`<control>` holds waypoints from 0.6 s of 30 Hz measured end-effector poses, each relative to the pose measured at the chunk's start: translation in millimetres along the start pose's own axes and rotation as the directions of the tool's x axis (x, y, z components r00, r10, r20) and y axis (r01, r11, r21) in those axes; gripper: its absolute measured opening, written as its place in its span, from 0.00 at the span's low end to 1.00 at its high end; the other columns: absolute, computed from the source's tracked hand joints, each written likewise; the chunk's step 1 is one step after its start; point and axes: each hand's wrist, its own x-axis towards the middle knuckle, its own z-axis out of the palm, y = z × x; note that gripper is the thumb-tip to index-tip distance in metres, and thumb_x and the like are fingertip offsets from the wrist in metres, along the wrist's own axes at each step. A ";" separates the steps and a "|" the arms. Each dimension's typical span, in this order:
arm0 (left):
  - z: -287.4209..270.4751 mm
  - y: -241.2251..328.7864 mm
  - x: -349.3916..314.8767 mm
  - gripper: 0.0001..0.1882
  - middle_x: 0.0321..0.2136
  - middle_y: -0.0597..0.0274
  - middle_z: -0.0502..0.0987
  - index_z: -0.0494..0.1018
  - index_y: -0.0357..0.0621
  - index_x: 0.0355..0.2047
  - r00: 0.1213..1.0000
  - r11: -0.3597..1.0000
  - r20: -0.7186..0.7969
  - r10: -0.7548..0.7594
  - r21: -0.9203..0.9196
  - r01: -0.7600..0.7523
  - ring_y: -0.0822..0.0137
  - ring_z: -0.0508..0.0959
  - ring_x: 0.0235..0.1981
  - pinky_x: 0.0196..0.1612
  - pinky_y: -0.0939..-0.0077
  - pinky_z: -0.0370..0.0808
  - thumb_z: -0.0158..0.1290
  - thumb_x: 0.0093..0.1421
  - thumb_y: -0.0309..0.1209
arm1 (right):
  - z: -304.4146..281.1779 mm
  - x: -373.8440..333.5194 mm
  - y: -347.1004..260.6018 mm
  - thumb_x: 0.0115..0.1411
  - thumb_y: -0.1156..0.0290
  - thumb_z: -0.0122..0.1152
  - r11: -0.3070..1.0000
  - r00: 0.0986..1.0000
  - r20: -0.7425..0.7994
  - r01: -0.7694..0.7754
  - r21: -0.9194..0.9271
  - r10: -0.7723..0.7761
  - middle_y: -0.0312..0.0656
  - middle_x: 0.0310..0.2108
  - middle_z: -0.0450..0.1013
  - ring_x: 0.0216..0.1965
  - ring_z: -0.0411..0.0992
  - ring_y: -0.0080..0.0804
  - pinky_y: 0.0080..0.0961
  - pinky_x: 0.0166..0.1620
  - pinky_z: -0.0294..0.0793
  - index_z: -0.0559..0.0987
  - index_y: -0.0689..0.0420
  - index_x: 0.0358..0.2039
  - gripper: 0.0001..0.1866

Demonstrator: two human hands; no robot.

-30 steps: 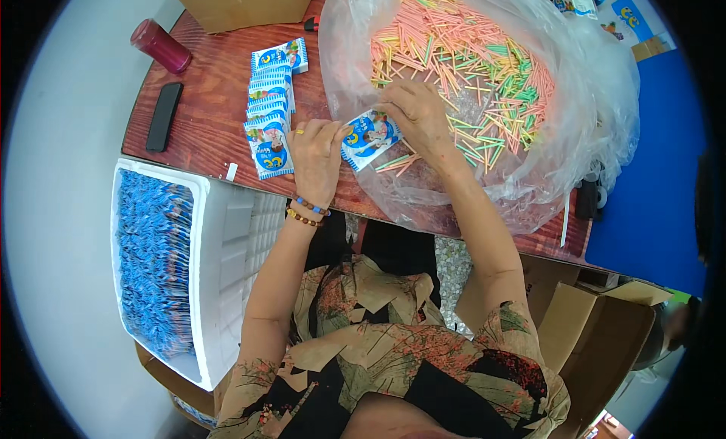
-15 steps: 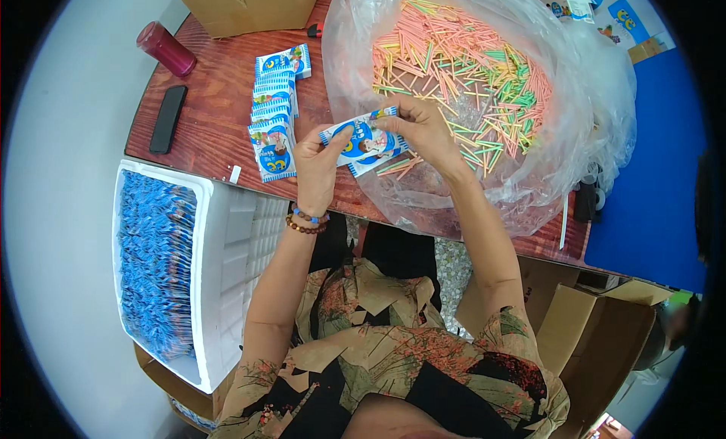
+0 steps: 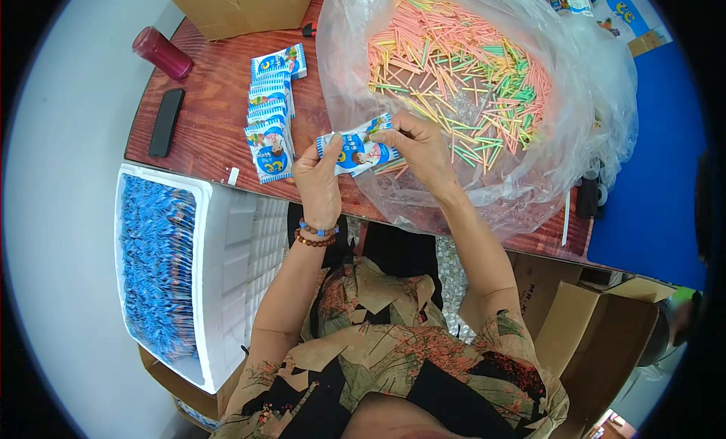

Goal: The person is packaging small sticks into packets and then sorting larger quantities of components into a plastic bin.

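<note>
Between my two hands is a small blue-and-white printed packet (image 3: 361, 153), held above the table's front edge. My left hand (image 3: 317, 180) pinches its left end between thumb and fingers. At the other end, my right hand (image 3: 423, 152) grips the packet's upper right corner. Just beyond my right hand lies a large clear plastic bag (image 3: 344, 76), opened wide, with many thin pink, yellow and green sticks (image 3: 461, 42) in it. Left of my hands, a row of overlapping packets of the same kind (image 3: 271, 125) lies on the wooden table (image 3: 215, 106).
A white foam box (image 3: 204, 288) full of blue packets stands at the left, below the table. A black phone (image 3: 166, 123), a dark red jar (image 3: 162, 53) and a cardboard box (image 3: 242, 12) sit at the table's far left. A blue sheet (image 3: 646, 159) covers the right side.
The packet in my hands has shifted and now looks more creased, its right end bent upward. My right hand has come slightly lower and left. The view has shifted a little.
</note>
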 end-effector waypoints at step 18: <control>2.4 6.4 -2.7 0.09 0.34 0.61 0.80 0.76 0.38 0.33 0.962 0.947 0.065 -0.265 -0.172 0.272 0.72 0.80 0.34 0.39 0.76 0.77 0.52 0.64 0.32 | -15.6 -3.0 -15.9 0.56 0.71 0.61 0.773 0.819 0.376 0.552 -0.313 -0.433 0.44 0.56 0.66 0.57 0.64 0.38 0.32 0.53 0.67 0.78 0.59 0.40 0.11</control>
